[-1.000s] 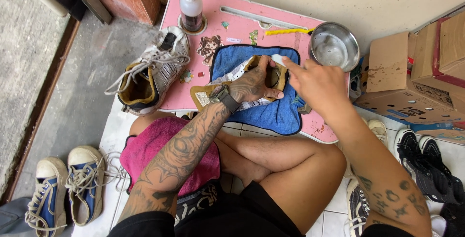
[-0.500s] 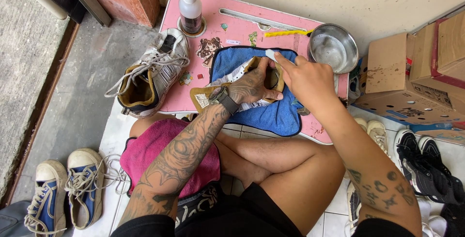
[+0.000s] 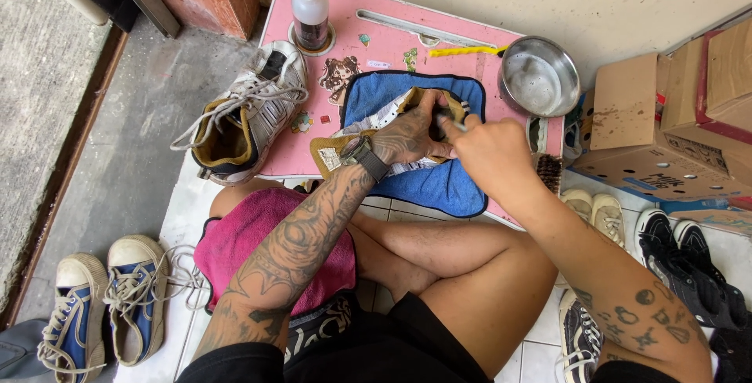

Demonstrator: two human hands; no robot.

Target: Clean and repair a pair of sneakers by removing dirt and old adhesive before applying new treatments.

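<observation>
A white and grey sneaker with tan lining lies on a blue cloth spread over a pink low table. My left hand, a watch on its wrist, grips the sneaker from above, fingers tucked into its opening. Right beside it, my right hand is closed on a thin light-coloured tool whose tip touches the shoe. The two hands hide most of the sneaker's middle.
A second sneaker with loose laces hangs over the table's left edge. On the table stand a bottle and a metal bowl, with a yellow stick between. Cardboard boxes sit right. Blue sneakers and black shoes lie on the floor. A pink cloth covers my left leg.
My right hand has come left and down from beside the bowl onto the sneaker, bringing the thin tool against it. My left hand has kept its grip on the shoe.
</observation>
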